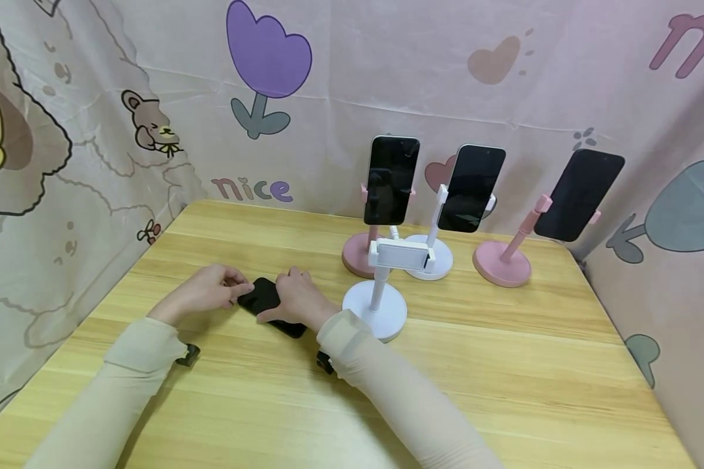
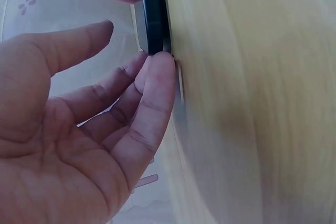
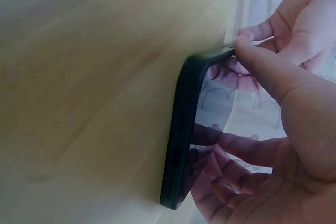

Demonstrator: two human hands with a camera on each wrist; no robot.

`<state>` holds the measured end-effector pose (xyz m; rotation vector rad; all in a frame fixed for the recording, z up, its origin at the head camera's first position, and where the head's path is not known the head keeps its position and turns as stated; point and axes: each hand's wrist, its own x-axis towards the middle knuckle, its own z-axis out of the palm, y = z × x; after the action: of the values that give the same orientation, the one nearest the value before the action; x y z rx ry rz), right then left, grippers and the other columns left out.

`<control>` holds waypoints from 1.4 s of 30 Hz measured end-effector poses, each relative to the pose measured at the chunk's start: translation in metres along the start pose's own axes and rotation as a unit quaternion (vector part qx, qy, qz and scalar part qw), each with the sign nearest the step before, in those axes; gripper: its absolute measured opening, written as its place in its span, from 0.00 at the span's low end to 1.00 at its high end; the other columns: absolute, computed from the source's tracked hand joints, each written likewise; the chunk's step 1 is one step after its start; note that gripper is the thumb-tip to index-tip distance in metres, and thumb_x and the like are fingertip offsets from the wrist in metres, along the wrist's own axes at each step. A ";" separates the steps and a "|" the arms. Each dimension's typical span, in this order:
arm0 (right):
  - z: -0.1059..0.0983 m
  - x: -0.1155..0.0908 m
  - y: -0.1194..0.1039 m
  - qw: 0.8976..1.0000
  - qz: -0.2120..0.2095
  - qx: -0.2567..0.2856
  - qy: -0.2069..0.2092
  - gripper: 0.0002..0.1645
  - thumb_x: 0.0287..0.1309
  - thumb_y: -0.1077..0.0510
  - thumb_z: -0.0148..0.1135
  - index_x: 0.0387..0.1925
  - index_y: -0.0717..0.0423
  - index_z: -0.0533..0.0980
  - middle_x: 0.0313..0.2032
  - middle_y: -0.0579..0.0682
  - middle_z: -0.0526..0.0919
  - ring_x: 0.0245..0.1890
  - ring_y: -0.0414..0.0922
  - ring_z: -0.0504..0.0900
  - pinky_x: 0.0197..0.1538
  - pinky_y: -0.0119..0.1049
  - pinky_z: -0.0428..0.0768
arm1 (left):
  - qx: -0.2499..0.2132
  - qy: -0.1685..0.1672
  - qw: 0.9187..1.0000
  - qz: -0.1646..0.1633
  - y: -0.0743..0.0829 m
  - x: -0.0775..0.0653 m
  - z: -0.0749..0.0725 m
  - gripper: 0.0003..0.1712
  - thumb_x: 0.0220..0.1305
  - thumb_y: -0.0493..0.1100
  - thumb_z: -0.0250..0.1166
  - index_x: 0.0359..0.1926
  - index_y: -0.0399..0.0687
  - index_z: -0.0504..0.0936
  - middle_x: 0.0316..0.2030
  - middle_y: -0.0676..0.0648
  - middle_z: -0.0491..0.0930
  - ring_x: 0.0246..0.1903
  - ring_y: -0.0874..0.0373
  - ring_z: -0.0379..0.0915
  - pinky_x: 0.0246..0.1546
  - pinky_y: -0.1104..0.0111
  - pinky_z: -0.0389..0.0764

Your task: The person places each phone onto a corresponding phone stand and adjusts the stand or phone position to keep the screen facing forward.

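Observation:
A black smartphone (image 1: pixel 262 296) is at the tabletop left of the middle, screen up; whether it lies quite flat I cannot tell. My right hand (image 1: pixel 299 299) reaches over it and grips it across its width, the thumb on the near edge and the fingers on the far edge. In the right wrist view, the end of the smartphone (image 3: pixel 184 129) shows its ports. My left hand (image 1: pixel 205 290) is at the far left end. Its fingertips touch a corner of the smartphone (image 2: pixel 152 14) in the left wrist view, while the thumb stands apart.
Right of my hands stands a white phone stand (image 1: pixel 381 286) with no phone in its clamp. Behind it a pink stand (image 1: pixel 358 254), a white stand (image 1: pixel 437 257) and another pink stand (image 1: pixel 501 264) each hold a dark phone. A printed curtain (image 1: pixel 352 117) surrounds the wooden table (image 1: pixel 504 378).

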<state>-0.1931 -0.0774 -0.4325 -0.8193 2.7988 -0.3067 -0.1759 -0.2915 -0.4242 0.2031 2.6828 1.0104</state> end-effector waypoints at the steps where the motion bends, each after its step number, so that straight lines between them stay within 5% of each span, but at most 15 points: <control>1: 0.000 0.000 0.000 1.000 0.000 -0.003 0.002 0.50 0.57 0.23 0.73 0.64 0.56 0.79 0.60 0.53 0.80 0.57 0.50 0.78 0.65 0.36 0.81 | 0.001 0.000 1.000 0.002 0.000 0.000 0.000 0.20 0.80 0.48 0.63 0.53 0.32 0.85 0.36 0.42 0.86 0.34 0.55 0.83 0.36 0.64 0.91; 14: 0.003 -0.004 -0.002 0.999 0.005 -0.047 0.020 0.51 0.52 0.20 0.74 0.62 0.53 0.80 0.61 0.53 0.79 0.56 0.49 0.79 0.63 0.36 0.83 | -0.005 -0.006 1.000 0.009 0.003 0.001 0.003 0.19 0.80 0.48 0.64 0.53 0.32 0.85 0.36 0.42 0.86 0.35 0.56 0.83 0.36 0.64 0.91; 22: 0.006 -0.005 0.000 0.999 0.015 -0.024 0.015 0.50 0.51 0.22 0.77 0.63 0.51 0.80 0.59 0.51 0.78 0.54 0.48 0.78 0.58 0.36 0.85 | -0.010 -0.012 1.000 0.012 0.004 0.002 0.004 0.19 0.81 0.46 0.62 0.53 0.32 0.85 0.35 0.42 0.86 0.35 0.56 0.82 0.35 0.65 0.89; 33: 0.004 -0.017 0.011 0.999 -0.022 0.000 0.023 0.46 0.50 0.27 0.81 0.59 0.53 0.82 0.51 0.51 0.82 0.43 0.44 0.79 0.47 0.33 0.83 | -0.019 -0.015 1.000 0.014 0.003 0.002 -0.002 0.20 0.82 0.46 0.60 0.57 0.30 0.83 0.37 0.42 0.84 0.37 0.55 0.81 0.34 0.65 0.89; 42: -0.005 -0.033 0.016 0.999 -0.029 0.015 0.035 0.51 0.49 0.29 0.82 0.66 0.55 0.78 0.53 0.51 0.83 0.42 0.41 0.81 0.46 0.32 0.84 | -0.027 -0.009 1.000 0.005 0.003 0.006 -0.001 0.20 0.81 0.46 0.62 0.58 0.32 0.83 0.37 0.42 0.84 0.36 0.54 0.81 0.33 0.65 0.88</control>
<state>-0.1749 -0.0451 -0.4274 -0.9026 2.8317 -0.3934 -0.1814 -0.2883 -0.4225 0.2134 2.6377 1.0764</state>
